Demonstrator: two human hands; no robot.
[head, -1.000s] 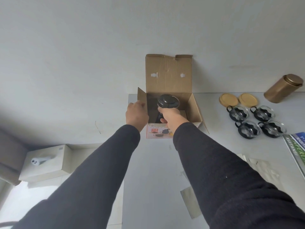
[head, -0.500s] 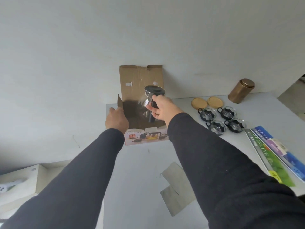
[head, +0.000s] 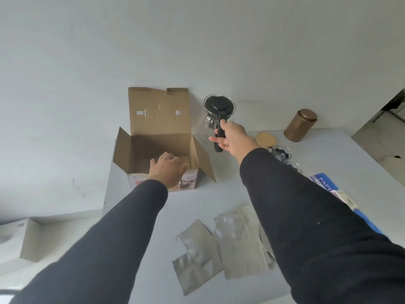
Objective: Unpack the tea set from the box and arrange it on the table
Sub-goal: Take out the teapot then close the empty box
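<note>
The open cardboard box (head: 157, 137) stands at the table's far left, its lid flap up against the wall. My right hand (head: 233, 139) grips the black handle of a glass teapot (head: 215, 116) with a black lid, holding it in the air to the right of the box. My left hand (head: 167, 168) rests with relaxed fingers on the box's front rim. Glass cups (head: 281, 152) with dark holders sit on the table behind my right arm, mostly hidden by it. A round wooden coaster (head: 266, 139) lies next to them.
A bronze tin canister (head: 300, 125) stands at the back right by the wall. Silver foil pouches (head: 219, 246) lie on the white table (head: 197, 205) near me. A blue paper package (head: 335, 191) sits along the right edge. A white box (head: 19, 242) is below left, off the table.
My right hand has lifted the teapot out of the box and carried it to the right. My left hand moved from the box's left flap to its front rim.
</note>
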